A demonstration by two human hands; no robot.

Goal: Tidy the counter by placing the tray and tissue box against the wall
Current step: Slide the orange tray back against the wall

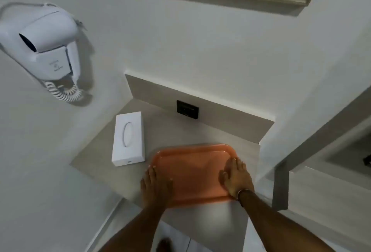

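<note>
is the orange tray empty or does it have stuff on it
Empty. The orange tray shows a bare inner surface; only the left hand and right hand rest on its side edges.

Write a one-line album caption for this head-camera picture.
Both hands, left and right, rest on an orange tray beside a white tissue box.

Dim, flat indoor light, kinda soft and grainy overall

Wide-angle lens bends the walls hard near the edges. The hair dryer (43,51) throws a soft shadow to its right, there's a blurred smudge right below the tray (192,168), and no glare anywhere.
</note>
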